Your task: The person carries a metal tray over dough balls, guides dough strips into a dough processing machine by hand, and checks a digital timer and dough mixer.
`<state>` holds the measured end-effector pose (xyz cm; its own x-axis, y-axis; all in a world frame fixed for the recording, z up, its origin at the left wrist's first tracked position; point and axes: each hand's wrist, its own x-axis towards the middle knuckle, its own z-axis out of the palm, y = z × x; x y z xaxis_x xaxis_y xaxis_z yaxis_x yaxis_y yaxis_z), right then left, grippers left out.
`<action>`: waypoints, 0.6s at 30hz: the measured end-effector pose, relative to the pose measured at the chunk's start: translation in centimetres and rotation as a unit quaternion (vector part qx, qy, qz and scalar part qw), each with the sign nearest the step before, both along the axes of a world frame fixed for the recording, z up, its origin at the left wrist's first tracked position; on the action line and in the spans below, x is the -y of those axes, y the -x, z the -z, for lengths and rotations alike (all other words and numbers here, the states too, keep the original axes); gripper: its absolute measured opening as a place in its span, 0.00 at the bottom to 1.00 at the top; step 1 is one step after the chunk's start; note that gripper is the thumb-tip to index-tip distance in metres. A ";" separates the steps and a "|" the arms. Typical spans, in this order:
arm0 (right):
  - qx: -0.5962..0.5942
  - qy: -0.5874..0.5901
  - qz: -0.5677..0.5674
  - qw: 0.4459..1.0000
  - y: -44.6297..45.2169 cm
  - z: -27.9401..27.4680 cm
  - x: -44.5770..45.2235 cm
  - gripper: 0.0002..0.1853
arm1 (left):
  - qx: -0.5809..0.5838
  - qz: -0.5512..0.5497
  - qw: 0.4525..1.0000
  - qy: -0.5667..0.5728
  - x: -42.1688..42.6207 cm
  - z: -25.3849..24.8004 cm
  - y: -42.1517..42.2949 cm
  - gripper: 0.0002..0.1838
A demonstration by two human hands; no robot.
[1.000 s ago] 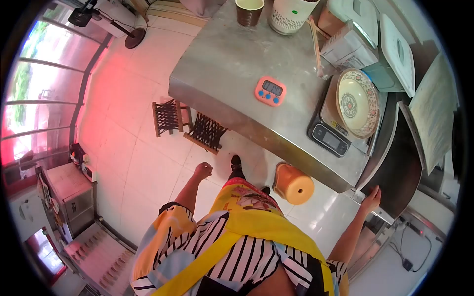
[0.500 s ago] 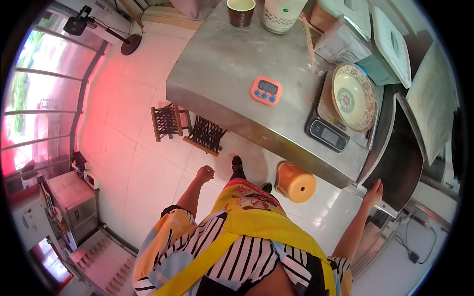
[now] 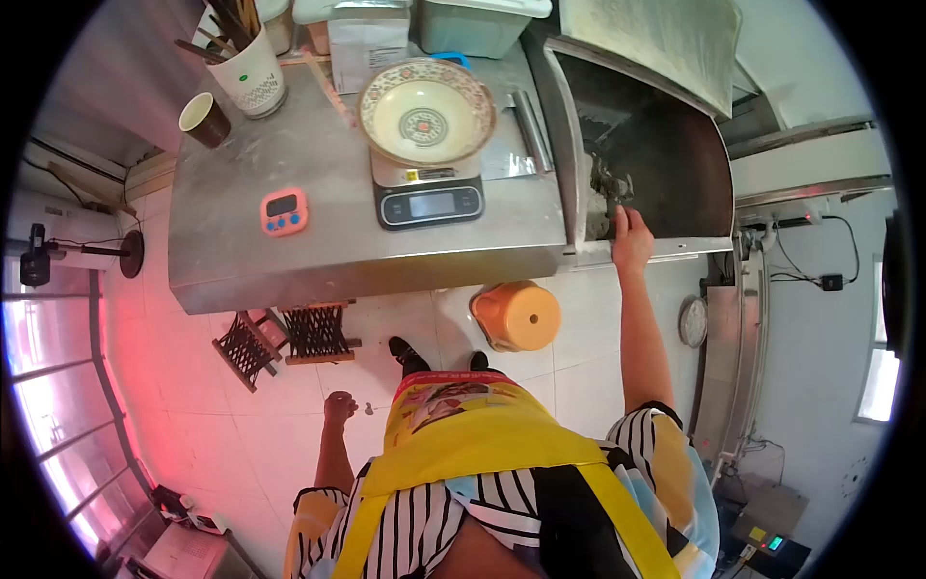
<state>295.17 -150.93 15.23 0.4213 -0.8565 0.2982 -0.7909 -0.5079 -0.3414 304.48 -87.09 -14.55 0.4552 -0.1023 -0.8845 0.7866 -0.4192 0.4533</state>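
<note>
My right hand reaches over the front rim of an open metal bin built into the right end of the steel table. Its fingers are closed at a small dark piece that I cannot make out. Beside the fingers, whitish, powdery-looking matter lies along the bin's left side. My left hand hangs low over the floor on my left, fingers curled in, with nothing visible in them. Left of the bin, a patterned bowl rests on a kitchen scale.
On the steel table are a pink timer, a brown cup, a white utensil holder and lidded tubs. The bin's raised lid leans back. Below stand an orange stool and woven folding stools.
My view has turned to the right, towards the bin. My right hand has gone from the bin's front edge to inside its opening. My left hand still hangs low, curled.
</note>
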 end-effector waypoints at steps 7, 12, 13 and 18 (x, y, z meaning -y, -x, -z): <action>-0.078 -0.002 -0.020 0.997 0.3 -0.8 -0.5 0.21 | 0.055 -0.010 0.998 -0.016 3.7 -3.5 2.5 0.04; -0.122 -0.016 -0.103 0.987 1.4 -0.8 0.9 0.19 | 0.084 0.004 0.994 0.076 4.5 -4.1 6.7 0.05; -0.127 -0.018 -0.115 0.985 1.8 -0.9 1.2 0.19 | 0.110 0.021 0.993 0.045 4.7 -4.5 8.1 0.05; -0.098 -0.009 -0.146 0.984 4.2 -1.1 4.2 0.18 | 0.069 0.012 0.996 -0.053 5.2 -6.6 14.2 0.06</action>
